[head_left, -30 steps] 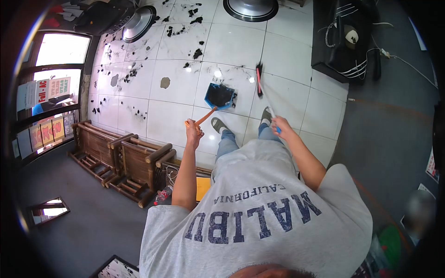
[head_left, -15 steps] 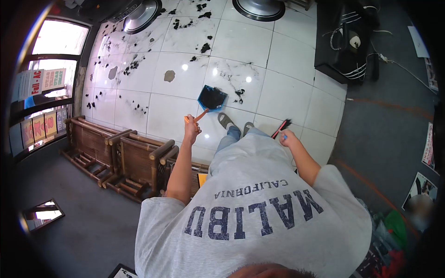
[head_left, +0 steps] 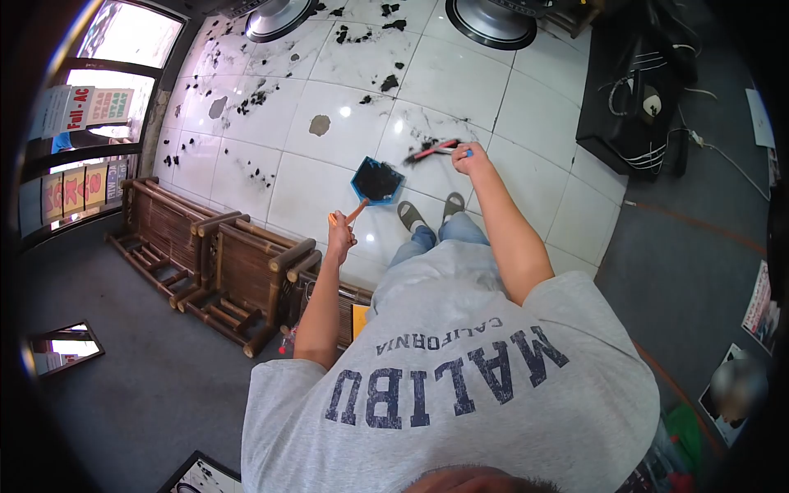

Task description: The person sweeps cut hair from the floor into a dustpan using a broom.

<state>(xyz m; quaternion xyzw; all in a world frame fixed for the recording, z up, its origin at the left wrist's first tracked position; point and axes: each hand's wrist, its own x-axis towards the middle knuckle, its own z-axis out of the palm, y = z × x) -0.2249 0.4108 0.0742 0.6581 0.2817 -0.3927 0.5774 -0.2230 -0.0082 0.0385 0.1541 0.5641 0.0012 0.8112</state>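
Since the earlier frame, I see that the right hand (head_left: pixel 467 157) has swung up and away from the thigh, bringing the broom head (head_left: pixel 432 153) from beside the right foot (head_left: pixel 453 205) to the far side of the feet. Closed fingers wrap the broom's handle near its blue end, and the head sits just off the dustpan's right far corner, its dark bristles angled toward the pan, the two apart. Over on the other side, I have the left hand (head_left: pixel 341 235) curled around the orange handle (head_left: pixel 357 212) of the blue dustpan (head_left: pixel 377 181), which is full of dark clumps; its near edge lies just beyond the left foot (head_left: pixel 411 215). Further out, loose dark tufts (head_left: pixel 389 83) dot the tiled floor (head_left: pixel 448 76), thickest toward its far left corner, with a grey-brown patch (head_left: pixel 320 125) left of the pan. Bamboo chairs (head_left: pixel 240 285) line the near left edge of the tiles, two round metal bases (head_left: pixel 491 22) (head_left: pixel 279 18) stand along the far edge, and a black cabinet (head_left: pixel 612 123) sits at the right edge, cables lying on top.
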